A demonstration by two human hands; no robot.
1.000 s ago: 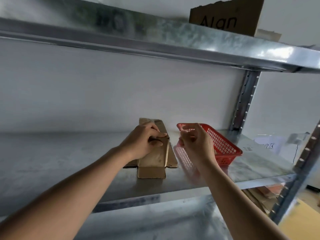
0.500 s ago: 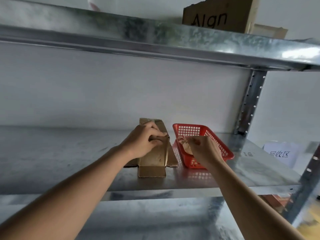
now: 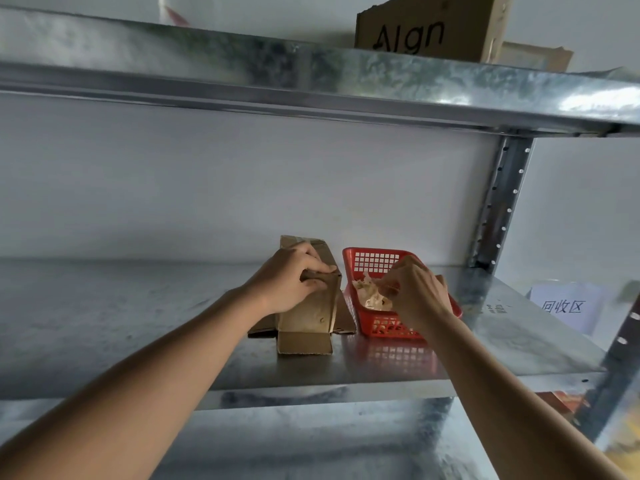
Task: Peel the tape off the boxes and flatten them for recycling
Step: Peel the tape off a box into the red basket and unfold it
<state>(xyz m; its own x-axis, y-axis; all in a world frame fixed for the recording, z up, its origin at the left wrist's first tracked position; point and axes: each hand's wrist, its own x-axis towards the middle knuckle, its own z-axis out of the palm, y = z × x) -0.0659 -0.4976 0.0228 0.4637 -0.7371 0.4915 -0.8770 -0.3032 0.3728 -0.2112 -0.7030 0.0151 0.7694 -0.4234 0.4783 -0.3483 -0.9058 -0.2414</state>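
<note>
A partly flattened brown cardboard box (image 3: 308, 318) lies on the metal shelf (image 3: 138, 313), one flap open toward me. My left hand (image 3: 289, 280) grips its raised folded edge, fingers curled over the cardboard. Right beside the box stands a red plastic basket (image 3: 375, 259) holding a crumpled wad of clear tape (image 3: 369, 296). My right hand (image 3: 417, 294) hovers over the basket, and its fingertips pinch a thin piece of tape just above the wad.
An upper shelf (image 3: 311, 84) runs overhead, with a cardboard box marked "Algn" (image 3: 426, 29) on it. A perforated steel post (image 3: 498, 202) stands behind the basket at the right. A white paper label (image 3: 568, 306) sits near the shelf's right end.
My right hand has come down from above the basket's rim into the basket, over the tape wad. My left hand still holds the box in the same place.
</note>
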